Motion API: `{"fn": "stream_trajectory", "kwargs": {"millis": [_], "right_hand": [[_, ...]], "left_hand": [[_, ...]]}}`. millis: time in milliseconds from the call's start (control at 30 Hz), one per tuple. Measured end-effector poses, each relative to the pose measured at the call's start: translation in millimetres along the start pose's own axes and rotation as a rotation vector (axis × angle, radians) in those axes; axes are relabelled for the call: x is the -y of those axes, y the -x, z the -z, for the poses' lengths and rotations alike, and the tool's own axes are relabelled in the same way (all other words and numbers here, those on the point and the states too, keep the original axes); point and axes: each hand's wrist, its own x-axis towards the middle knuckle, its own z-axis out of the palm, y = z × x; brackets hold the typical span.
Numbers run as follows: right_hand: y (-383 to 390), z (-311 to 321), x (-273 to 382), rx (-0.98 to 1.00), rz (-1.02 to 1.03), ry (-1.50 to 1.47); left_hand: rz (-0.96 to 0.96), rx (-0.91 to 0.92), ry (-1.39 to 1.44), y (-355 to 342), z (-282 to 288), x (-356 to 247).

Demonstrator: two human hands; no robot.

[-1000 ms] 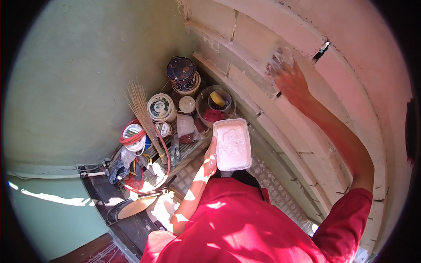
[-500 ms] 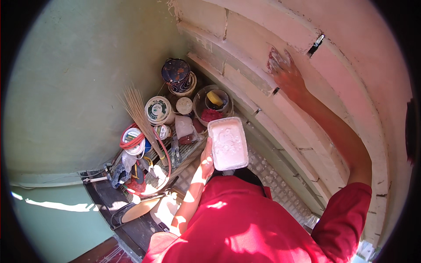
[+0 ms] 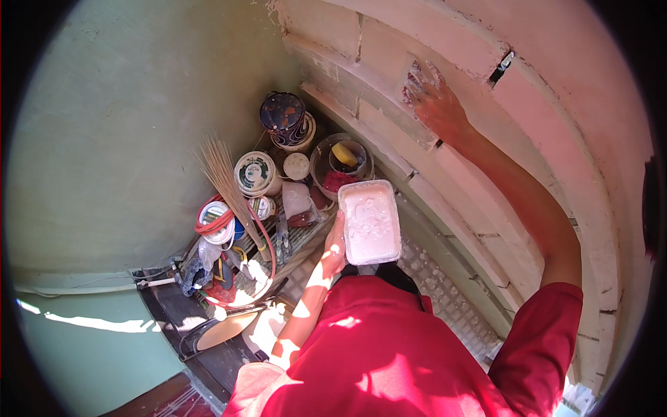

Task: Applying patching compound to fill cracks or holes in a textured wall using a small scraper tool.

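Note:
My left hand (image 3: 335,244) grips the left side of a rectangular plastic tub (image 3: 397,247), its fingers partly hidden beneath. Thick whitish-pink paste (image 3: 370,219) with a lumpy surface fills it. At the upper right, my right hand (image 3: 436,101) lies against the curved, panelled wall (image 3: 389,52), fingers stretched out and a little apart. White paste smears its fingertips. I make out no tool in that hand. Beside it, a dark slot (image 3: 501,67) breaks a raised band of the wall.
Left of the tub stand a dark paint bucket (image 3: 283,111), a white lidded bucket (image 3: 254,174), a stick broom (image 3: 226,177) and a coiled red hose (image 3: 214,226). A basin (image 3: 321,156) holds a yellow sponge (image 3: 343,154). A green wall (image 3: 125,139) rises behind.
My right hand has slid left and slightly upward along the wall. The tub in my left hand has shifted a little right and up in the picture.

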Motion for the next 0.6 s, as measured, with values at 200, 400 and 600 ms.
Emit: {"fn": "stream_trajectory", "kwargs": {"millis": [200,400,600], "right_hand": [[33.0,19.6,-9.7,0.047,-0.008,0.111],[77.9,57.3,-6.0,0.140,0.000,0.137],[41.4,53.3,9.8,0.088,-0.041,-0.011]], "left_hand": [[-0.005,-0.003,0.018,-6.1,10.8,11.0],[0.105,-0.102,-0.103,10.8,-7.3,-11.5],[-0.022,0.019,-0.009,-20.1,23.0,18.0]]}}
